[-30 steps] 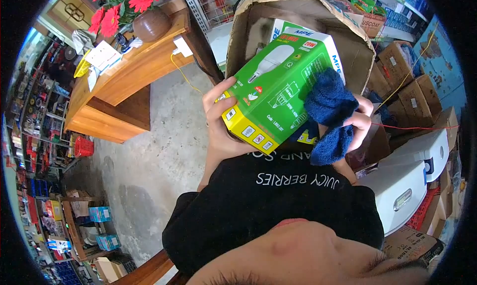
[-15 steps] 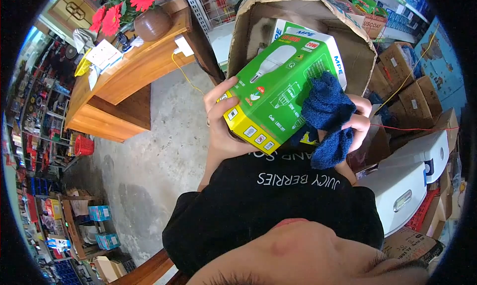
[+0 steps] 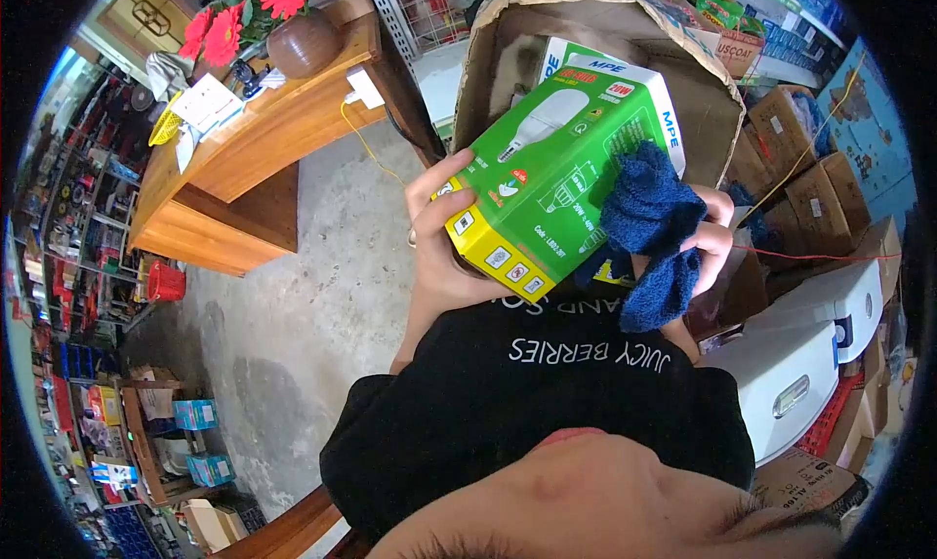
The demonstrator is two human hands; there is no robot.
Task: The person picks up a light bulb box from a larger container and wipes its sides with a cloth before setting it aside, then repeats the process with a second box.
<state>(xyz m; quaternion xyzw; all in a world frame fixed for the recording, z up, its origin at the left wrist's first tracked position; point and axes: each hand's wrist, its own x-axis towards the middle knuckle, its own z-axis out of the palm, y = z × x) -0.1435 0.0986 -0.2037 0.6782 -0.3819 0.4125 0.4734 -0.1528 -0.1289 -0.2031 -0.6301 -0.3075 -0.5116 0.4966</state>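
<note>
A green, white and yellow bulb box marked MPE [image 3: 561,169] is held tilted in front of my chest. My left hand [image 3: 444,232] grips its yellow end, with fingers on the upper side and the thumb below. A dark blue cloth [image 3: 644,203] lies against the box's right side, bunched in the fingers of my right hand [image 3: 711,242]. Just beyond is an open cardboard carton [image 3: 683,96], inside which the top of another MPE box [image 3: 553,56] shows. The underside of the held box is hidden.
A wooden desk [image 3: 234,208] with a flower vase [image 3: 303,44] stands at the upper left. Stocked shelves [image 3: 83,227] line the far left. To the right are white cases [image 3: 786,369] and brown cartons [image 3: 820,203]. A yellow cord [image 3: 366,149] hangs by the desk.
The held box, the cloth and both hands have shifted very slightly to the right. Both grips look the same.
</note>
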